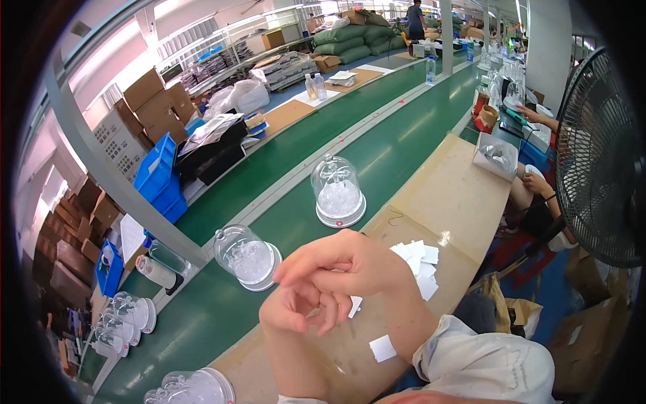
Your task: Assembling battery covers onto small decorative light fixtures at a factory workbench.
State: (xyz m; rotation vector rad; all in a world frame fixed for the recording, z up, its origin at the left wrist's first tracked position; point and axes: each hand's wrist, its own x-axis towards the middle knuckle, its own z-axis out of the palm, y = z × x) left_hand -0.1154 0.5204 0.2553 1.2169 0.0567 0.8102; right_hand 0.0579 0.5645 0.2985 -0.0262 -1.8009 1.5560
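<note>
Here, both hands (323, 286) press together, fingers curled, near two clear domes (338, 192) on the belt (222, 303).

**Work surfaces and what rests on them**

A green conveyor belt (377, 151) runs the length of the view. On it stand clear domes on white bases: one upright (338, 192), one tilted (246, 257), a cluster (124, 320) at the left edge and another (192, 388) at the bottom. Beside the belt lies a cardboard-covered bench (454, 195), carrying a scatter of small white paper slips (420, 262), a single slip (382, 348) and an open box (496, 156).
</note>
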